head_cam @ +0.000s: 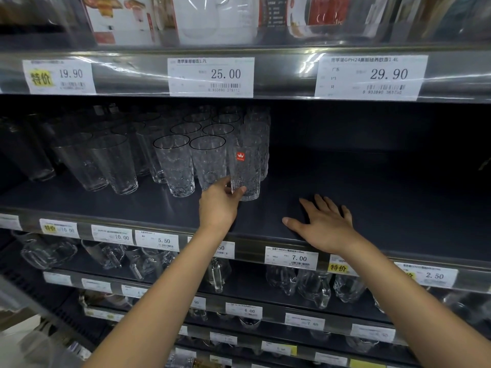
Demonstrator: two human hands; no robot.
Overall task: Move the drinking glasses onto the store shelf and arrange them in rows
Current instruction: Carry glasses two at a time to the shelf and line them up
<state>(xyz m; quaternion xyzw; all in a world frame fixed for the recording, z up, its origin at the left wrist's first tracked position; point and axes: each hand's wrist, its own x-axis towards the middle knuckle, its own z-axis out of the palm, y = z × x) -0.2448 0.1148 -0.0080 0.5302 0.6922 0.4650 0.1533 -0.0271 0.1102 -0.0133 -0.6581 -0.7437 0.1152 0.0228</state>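
Note:
Several clear textured drinking glasses (175,163) stand in rows on the left half of the dark store shelf (372,208). At the front of the rightmost row stands a glass with a red sticker (245,168). My left hand (219,205) holds this glass at its base, thumb on the right side and fingers on the left. My right hand (324,224) rests flat and spread on the bare shelf to the right of the glasses, holding nothing.
Taller smooth glasses (106,163) stand further left on the same shelf. The shelf above carries boxed jugs and price tags (211,77). Glass mugs and pitchers (313,288) fill the lower shelves. The shelf's right half is dark and bare.

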